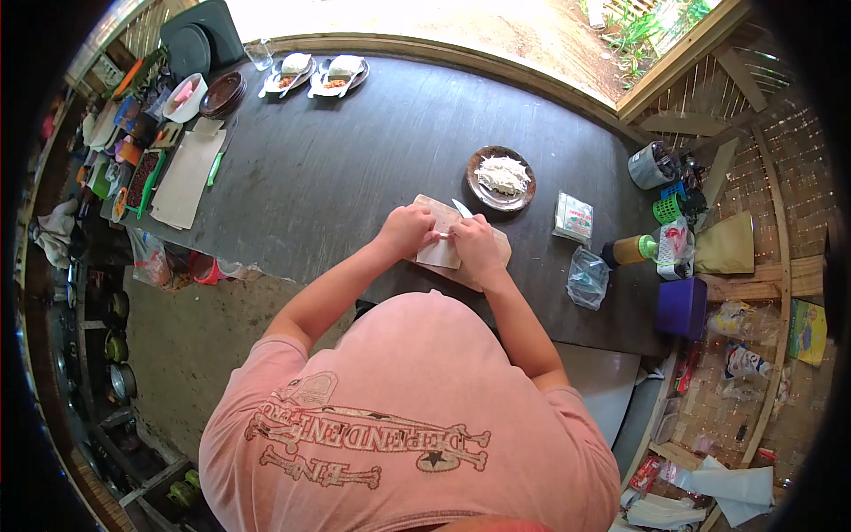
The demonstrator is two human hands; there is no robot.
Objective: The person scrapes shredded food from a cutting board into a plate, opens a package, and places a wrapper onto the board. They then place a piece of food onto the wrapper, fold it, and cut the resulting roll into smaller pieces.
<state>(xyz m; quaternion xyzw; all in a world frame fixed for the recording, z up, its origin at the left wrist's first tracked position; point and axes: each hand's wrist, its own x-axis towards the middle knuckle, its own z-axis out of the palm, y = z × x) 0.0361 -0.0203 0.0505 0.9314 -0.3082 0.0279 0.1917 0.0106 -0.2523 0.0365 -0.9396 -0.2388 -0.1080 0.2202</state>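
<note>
A wooden cutting board (492, 251) lies at the table's near edge, under both my hands. On it rests a thin, pale sheet (438, 256), its upper edge at my fingertips. My left hand (408, 228) is closed, thumb and fingers pinching the sheet's upper edge. From the other side my right hand (476, 242) curls its fingers onto the same edge, almost meeting the left. A knife (461, 208) shows its blade just beyond my right knuckles; its handle is hidden. Past the board stands a brown plate (476, 193) heaped with white shreds (503, 176).
Right of the plate are a square packet (574, 218), a clear plastic bag (588, 278) and a bottle (629, 251) lying on its side. Two plates of food (340, 78) stand at the far left, near stacked brown plates (223, 94) and a green-handled knife (214, 168).
</note>
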